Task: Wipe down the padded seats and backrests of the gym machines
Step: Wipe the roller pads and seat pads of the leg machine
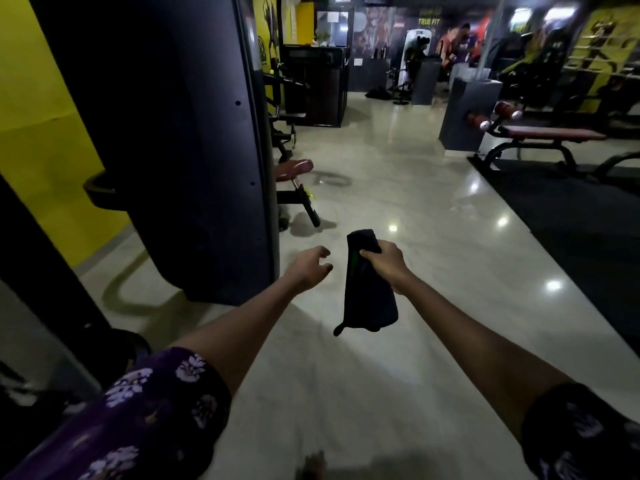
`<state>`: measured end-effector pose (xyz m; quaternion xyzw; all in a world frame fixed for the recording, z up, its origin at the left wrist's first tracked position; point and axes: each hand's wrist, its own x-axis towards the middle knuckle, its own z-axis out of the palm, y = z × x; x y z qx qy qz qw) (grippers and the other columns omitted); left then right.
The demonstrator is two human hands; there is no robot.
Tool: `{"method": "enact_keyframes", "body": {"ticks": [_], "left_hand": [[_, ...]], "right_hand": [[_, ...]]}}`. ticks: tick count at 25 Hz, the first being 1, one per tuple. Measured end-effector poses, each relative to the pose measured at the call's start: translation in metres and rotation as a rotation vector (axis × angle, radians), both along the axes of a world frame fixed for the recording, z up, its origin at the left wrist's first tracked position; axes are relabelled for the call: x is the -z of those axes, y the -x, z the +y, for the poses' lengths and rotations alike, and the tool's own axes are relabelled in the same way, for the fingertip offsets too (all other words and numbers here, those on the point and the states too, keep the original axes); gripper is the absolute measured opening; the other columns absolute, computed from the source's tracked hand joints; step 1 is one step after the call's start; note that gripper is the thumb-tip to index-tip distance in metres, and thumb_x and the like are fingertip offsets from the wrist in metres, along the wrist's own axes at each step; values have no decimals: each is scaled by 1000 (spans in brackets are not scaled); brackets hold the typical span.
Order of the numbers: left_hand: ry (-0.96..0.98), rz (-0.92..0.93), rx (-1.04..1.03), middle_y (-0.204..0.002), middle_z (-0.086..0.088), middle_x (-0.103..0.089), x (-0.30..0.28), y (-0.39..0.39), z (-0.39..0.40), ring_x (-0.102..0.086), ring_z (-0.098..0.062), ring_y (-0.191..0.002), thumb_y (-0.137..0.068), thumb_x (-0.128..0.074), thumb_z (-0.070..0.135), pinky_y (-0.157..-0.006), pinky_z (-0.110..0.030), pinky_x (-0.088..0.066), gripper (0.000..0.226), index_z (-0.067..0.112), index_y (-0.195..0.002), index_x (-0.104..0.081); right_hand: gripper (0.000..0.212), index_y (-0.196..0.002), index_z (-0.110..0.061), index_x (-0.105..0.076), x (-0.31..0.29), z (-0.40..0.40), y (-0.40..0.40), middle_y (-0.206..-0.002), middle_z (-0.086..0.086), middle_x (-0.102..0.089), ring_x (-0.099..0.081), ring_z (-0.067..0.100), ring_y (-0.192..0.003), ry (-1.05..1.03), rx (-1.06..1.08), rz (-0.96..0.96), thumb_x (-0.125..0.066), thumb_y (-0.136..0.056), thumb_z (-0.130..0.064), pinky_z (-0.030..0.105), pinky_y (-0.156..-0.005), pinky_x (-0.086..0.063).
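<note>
My right hand (384, 263) grips a dark folded cloth (369, 296) near its top, and the cloth hangs down over the pale floor in front of me. Just left of it, my left hand (310, 270) hovers with loosely curled fingers and holds nothing. A maroon padded seat (294, 167) sticks out from behind the big dark machine shroud (173, 133) on the left. At the right stands a flat bench with a maroon pad (550, 134) and round leg rollers (498, 114).
A glossy tiled aisle (398, 188) runs ahead between the machines. Black rubber matting (571, 220) covers the floor at right. A yellow wall (34, 116) is on the left. Grey weight-stack covers (464, 112) and more machines stand further back.
</note>
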<state>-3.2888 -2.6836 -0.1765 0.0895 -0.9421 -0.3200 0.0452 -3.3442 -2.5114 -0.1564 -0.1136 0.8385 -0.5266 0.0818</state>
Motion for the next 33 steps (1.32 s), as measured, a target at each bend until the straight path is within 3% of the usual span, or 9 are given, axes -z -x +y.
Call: {"method": "enact_keyframes", "body": {"ticks": [15, 19, 22, 26, 30, 33], "left_hand": [[-98, 24, -33, -133, -13, -54, 6, 435, -89, -50, -25, -123, -91, -59, 15, -104, -35, -40, 40, 3, -129, -53], [-100, 44, -102, -126, -17, -57, 16, 538, -119, -55, -29, -115, -90, -59, 12, -97, -39, -46, 38, 1, -126, -54], [-70, 39, -189, -124, -15, -59, 14, 608, -143, -57, -28, -112, -89, -59, 11, -91, -32, -46, 36, 4, -124, -55], [-131, 69, -312, -121, -16, -61, 4, 685, -182, -59, -29, -111, -89, -59, 13, -92, -39, -49, 31, 3, -119, -58], [-66, 34, -382, -125, -13, -60, 11, 751, -226, -55, -27, -116, -90, -58, 15, -95, -32, -44, 34, 4, -122, -57], [-40, 36, -412, -127, -13, -59, 17, 802, -269, -53, -26, -119, -90, -59, 15, -96, -31, -42, 36, 2, -124, -55]], "right_hand": [[26, -112, -2, -61, -2, -85, 443, -108, 16, -64, -60, 29, -100, -108, -39, 46, -59, -90, -16, 39, -85, -48], [27, -113, -1, -61, 5, -116, 548, -109, 16, -64, -60, 29, -101, -122, -124, 78, -59, -90, -16, 39, -86, -48], [26, -113, -1, -61, 4, -143, 634, -111, 17, -64, -60, 29, -102, -128, -175, 64, -59, -90, -15, 33, -79, -45], [25, -113, -2, -62, -10, -193, 727, -111, 15, -64, -59, 27, -101, -93, -266, 80, -59, -90, -13, 27, -76, -41], [23, -111, -4, -62, -3, -253, 803, -107, 13, -64, -58, 21, -93, -73, -386, 60, -59, -90, -13, 30, -76, -43], [23, -110, -5, -63, 7, -303, 859, -107, 13, -65, -61, 26, -99, -33, -435, 62, -60, -90, -14, 32, -78, -45]]}}
